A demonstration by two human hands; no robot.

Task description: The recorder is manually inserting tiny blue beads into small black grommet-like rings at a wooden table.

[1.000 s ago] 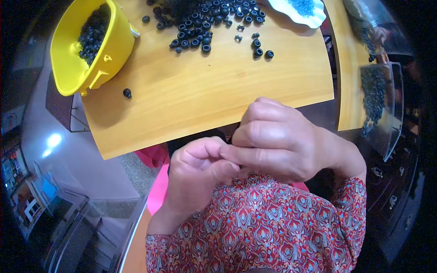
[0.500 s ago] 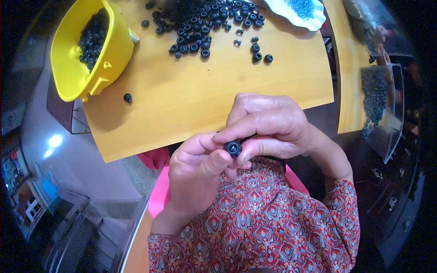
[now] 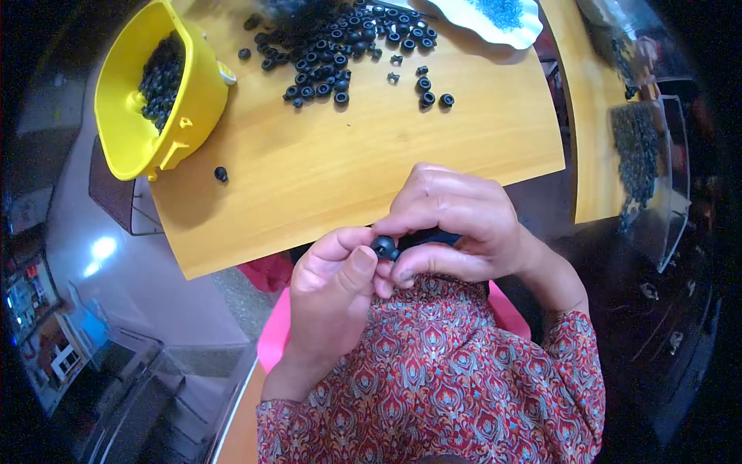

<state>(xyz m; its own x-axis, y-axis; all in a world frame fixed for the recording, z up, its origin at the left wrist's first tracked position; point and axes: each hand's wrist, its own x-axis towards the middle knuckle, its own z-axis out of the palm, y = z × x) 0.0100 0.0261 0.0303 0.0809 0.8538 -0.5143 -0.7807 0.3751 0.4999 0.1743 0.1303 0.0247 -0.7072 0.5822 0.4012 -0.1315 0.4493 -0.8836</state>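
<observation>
Black piece (image 3: pixel 384 247): rounded, smooth, stubbed, between left hand (image 3: pixel 328 286) and right hand (image 3: pixel 468 220)
Grip: both hands' fingertips pinch it
Worktop (image 3: pixel 325 170): yellowish, wood-grained
Loose pieces (image 3: pixel 341 98): black, ring-faced, heaped there
Tub (image 3: pixel 197 108): yellow, smooth, curved-walled
Dish (image 3: pixel 525 35): white, wavy-rimmed

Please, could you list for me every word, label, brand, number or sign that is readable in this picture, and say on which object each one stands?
None can be read.
Yellow container: the white patch on its side is too small to show any lettering.
Small black piece at the fingers of the left hand and right hand: no readable mark.
Objects at the far left: too blurred.
</observation>
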